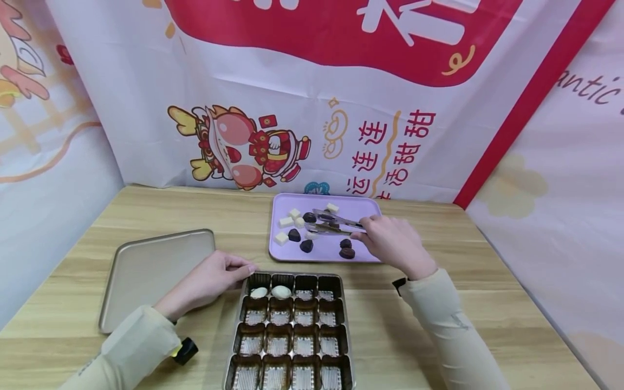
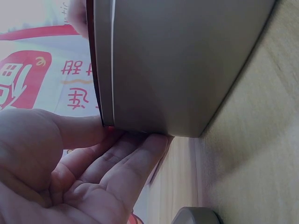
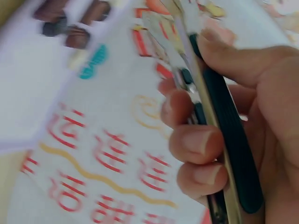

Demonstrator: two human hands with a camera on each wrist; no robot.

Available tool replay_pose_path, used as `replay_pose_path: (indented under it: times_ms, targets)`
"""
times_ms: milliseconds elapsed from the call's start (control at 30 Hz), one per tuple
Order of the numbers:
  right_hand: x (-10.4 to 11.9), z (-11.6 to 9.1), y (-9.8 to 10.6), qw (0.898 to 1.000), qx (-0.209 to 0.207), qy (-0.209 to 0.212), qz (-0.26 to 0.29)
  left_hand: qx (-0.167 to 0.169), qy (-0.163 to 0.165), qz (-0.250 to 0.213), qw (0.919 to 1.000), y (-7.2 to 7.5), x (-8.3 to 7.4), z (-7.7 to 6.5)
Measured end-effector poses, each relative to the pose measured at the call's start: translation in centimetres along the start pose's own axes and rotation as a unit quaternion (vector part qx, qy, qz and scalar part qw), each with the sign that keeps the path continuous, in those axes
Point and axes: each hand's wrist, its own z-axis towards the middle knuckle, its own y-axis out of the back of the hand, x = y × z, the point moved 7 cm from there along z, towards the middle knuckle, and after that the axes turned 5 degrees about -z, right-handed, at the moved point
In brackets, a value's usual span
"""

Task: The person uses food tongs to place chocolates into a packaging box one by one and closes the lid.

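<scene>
My right hand (image 1: 397,244) grips metal tongs (image 1: 343,221) over a purple tray (image 1: 324,255) of dark and white chocolates. In the right wrist view, fingers and thumb wrap the tongs' dark green grips (image 3: 229,126). The tongs' arms stand apart, their tips over the pieces; I cannot tell whether a chocolate is between them. My left hand (image 1: 209,279) holds the far left corner of a chocolate box (image 1: 291,353), thumb at its rim and fingers against its wall (image 2: 177,70). Two pale oval chocolates (image 1: 281,292) lie in the far row's two left compartments.
A shallow grey-gold lid (image 1: 158,273) lies on the wooden table (image 1: 414,346) left of the box, partly behind my left forearm. Behind the table's far edge hangs a printed white and red cloth (image 1: 312,86). The purple tray stands just beyond the box.
</scene>
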Motion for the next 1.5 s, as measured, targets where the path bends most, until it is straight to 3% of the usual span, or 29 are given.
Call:
replay_pose_path:
  times_ms: [233,667,933,1300,1500]
  targets:
    - [0.0,0.8,-3.1,1.000,0.002,-0.001,-0.001,-0.004,0.000,0.004,1.0000,0.1,-0.1,-0.1]
    - [0.9,1.2,-4.7,0.998,0.047,-0.012,0.042,-0.004,-0.004,-0.006,1.0000,0.2,-0.2,-0.2]
    - [0.7,1.1,-4.6,0.996,0.075,-0.024,0.032,0.000,-0.010,-0.001,0.9999,0.1,0.1,-0.2]
    - [-0.2,0.7,-2.3,0.997,0.071,-0.022,0.016,0.003,-0.019,-0.001,0.9998,0.1,0.1,-0.1]
    - [-0.1,-0.6,1.8,0.998,0.052,-0.005,0.034,0.008,-0.016,-0.002,0.9998,-0.1,0.2,0.1]
